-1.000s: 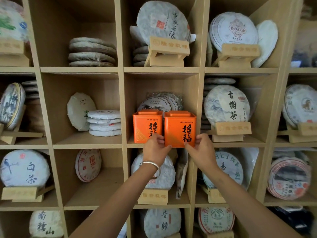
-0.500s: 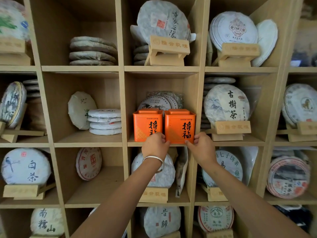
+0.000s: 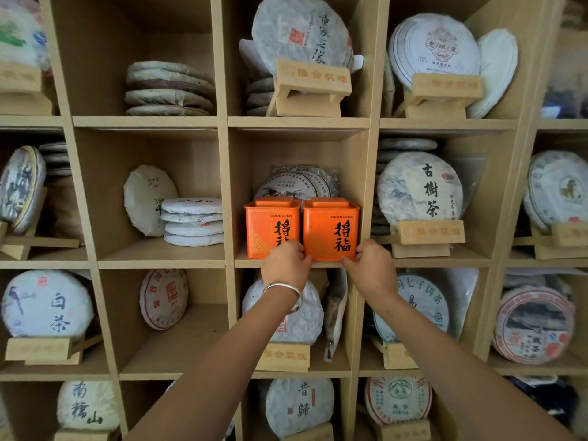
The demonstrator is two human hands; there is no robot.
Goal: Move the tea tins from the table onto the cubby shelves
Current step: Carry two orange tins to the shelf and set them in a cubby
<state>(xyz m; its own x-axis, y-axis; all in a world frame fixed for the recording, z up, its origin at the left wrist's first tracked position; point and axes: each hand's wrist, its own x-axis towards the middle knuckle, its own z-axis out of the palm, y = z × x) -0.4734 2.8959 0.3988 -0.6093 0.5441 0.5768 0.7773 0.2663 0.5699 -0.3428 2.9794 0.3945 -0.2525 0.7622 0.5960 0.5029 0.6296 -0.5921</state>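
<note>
We see the left hand (image 3: 286, 265) and right hand (image 3: 370, 265) pinching, seemingly, the right tin (image 3: 331, 229) (left tin (image 3: 272, 227) touching it) at the shelf edge (image 3: 299, 264).

- Two tea tins stand side by side, touching, at the front edge of the middle cubby (image 3: 299, 264): left tin (image 3: 270, 229), right tin (image 3: 331, 230).
- Wrapped tea cakes (image 3: 296, 183) stand behind them.
- Left hand (image 3: 286, 265) and right hand (image 3: 370, 268) flank the right tin's bottom corners.

Pale wooden cubby shelving (image 3: 222, 186) fills the view, stocked with wrapped tea cakes (image 3: 420, 186).
</note>
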